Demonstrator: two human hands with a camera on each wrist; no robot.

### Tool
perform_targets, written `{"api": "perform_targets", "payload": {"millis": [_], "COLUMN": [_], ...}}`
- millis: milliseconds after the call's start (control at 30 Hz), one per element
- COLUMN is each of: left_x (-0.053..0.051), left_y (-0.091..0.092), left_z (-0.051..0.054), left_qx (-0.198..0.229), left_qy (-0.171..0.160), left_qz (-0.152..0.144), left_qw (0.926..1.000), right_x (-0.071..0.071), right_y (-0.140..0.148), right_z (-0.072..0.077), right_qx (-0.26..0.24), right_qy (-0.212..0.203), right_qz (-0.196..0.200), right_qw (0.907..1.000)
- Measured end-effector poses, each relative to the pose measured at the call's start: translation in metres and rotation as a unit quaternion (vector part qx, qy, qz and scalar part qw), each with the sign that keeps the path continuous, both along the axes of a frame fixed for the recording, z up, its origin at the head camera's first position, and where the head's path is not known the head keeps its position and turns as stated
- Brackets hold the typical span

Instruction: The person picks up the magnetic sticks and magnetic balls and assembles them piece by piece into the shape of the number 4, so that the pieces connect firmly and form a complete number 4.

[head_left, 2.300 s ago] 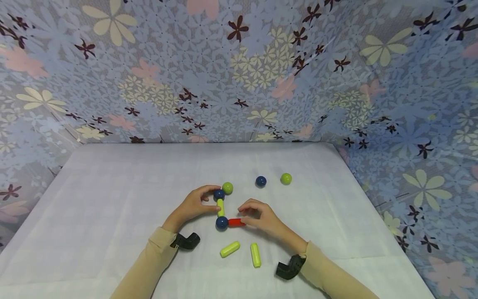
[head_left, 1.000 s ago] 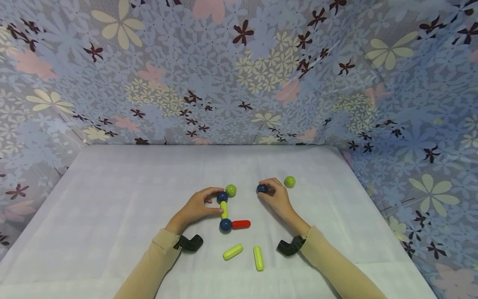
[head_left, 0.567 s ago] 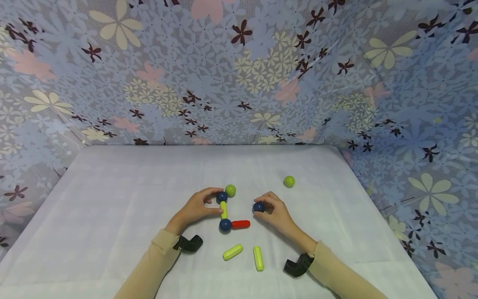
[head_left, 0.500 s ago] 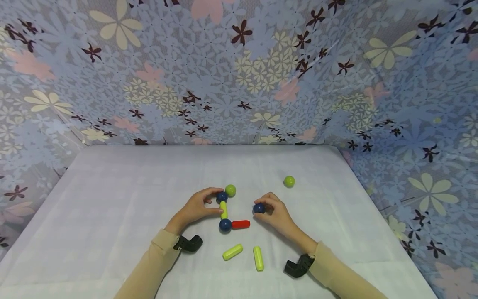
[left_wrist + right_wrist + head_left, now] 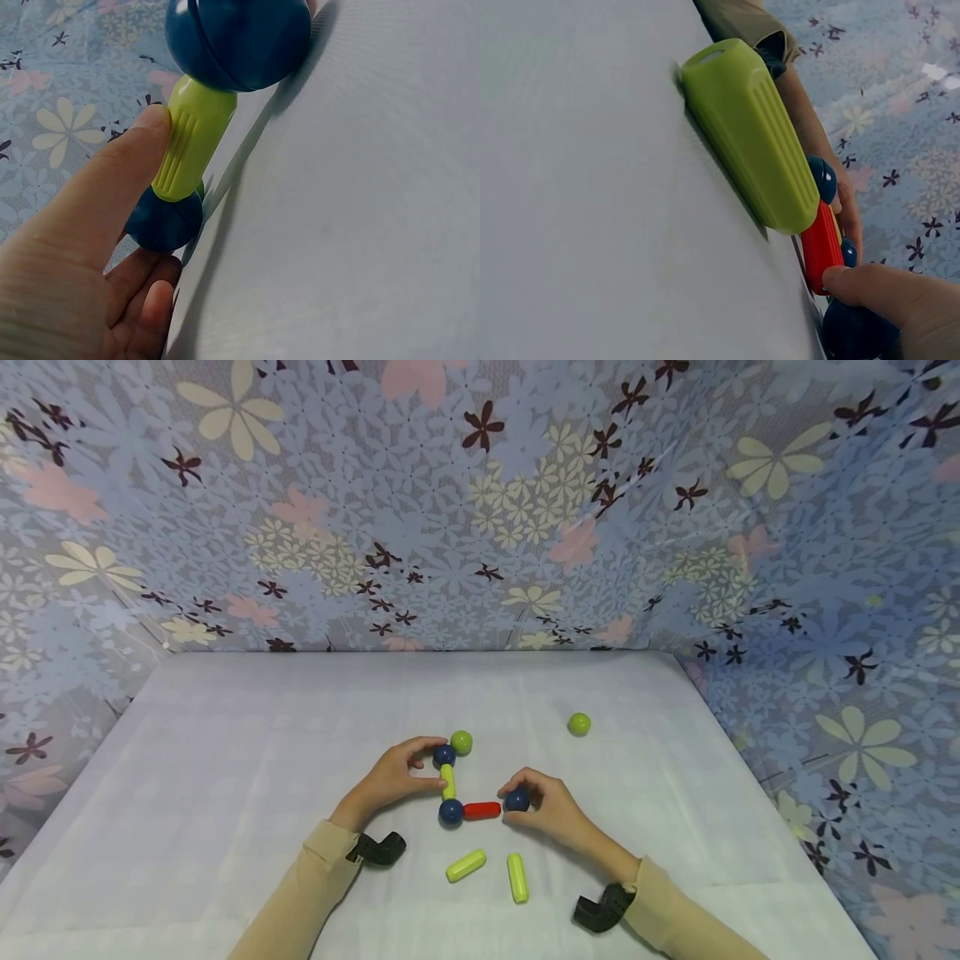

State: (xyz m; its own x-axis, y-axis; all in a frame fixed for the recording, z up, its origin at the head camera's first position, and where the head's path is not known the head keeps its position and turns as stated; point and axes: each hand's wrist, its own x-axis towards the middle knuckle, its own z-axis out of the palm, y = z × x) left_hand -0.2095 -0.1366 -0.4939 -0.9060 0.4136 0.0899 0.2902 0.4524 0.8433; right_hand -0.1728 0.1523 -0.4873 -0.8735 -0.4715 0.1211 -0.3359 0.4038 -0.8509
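Observation:
My left hand (image 5: 393,779) grips a yellow-green rod (image 5: 447,782) and the blue ball (image 5: 444,755) at its far end, thumb along the rod. At the rod's near end sits another blue ball (image 5: 451,812), from which a red rod (image 5: 482,811) extends rightward. My right hand (image 5: 551,806) pinches a third blue ball (image 5: 517,800) by the red rod's right end. Its thumb also meets the red rod (image 5: 823,247) in the right wrist view; whether ball and rod touch I cannot tell. A green ball (image 5: 461,742) lies against the far blue ball.
Two loose yellow-green rods lie nearer the body, one slanted (image 5: 466,866) and one almost lengthwise (image 5: 518,877). Another green ball (image 5: 579,724) rests farther back on the right. White cloth covers the table (image 5: 262,735); a floral curtain (image 5: 420,527) hangs behind it.
My right hand left the red rod, picked up the loose blue ball at the back and brought it nearer, to the red rod's right end. The left hand keeps its grip.

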Motion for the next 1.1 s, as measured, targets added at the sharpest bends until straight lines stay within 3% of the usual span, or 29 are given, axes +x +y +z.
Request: {"api": "perform_targets", "payload": {"millis": [133,533,800,933,1100], "left_x": [0.0,0.001,0.002,0.001,0.0], "left_y": [0.0,0.0,0.0,0.0,0.0], "left_z": [0.0,0.001,0.002,0.001,0.0], "left_qx": [0.0,-0.002,0.0,0.001,0.002], "left_qy": [-0.002,0.001,-0.005,-0.006,-0.001], "left_qz": [0.0,0.001,0.001,-0.001,-0.006], "left_qw": [1.0,1.0,1.0,1.0,1.0], "right_x": [0.0,-0.003,-0.001,0.001,-0.002], "right_y": [-0.004,-0.006,-0.011,-0.011,-0.009], "right_z": [0.001,-0.007,-0.005,0.0,-0.005], "right_qx": [0.005,0.026,0.045,0.023,0.005], "right_qy": [0.018,0.077,0.055,0.05,0.051], "right_qz": [0.023,0.04,0.03,0.036,0.047], "right_qw": [0.9996,0.9959,0.997,0.9978,0.9976]}}
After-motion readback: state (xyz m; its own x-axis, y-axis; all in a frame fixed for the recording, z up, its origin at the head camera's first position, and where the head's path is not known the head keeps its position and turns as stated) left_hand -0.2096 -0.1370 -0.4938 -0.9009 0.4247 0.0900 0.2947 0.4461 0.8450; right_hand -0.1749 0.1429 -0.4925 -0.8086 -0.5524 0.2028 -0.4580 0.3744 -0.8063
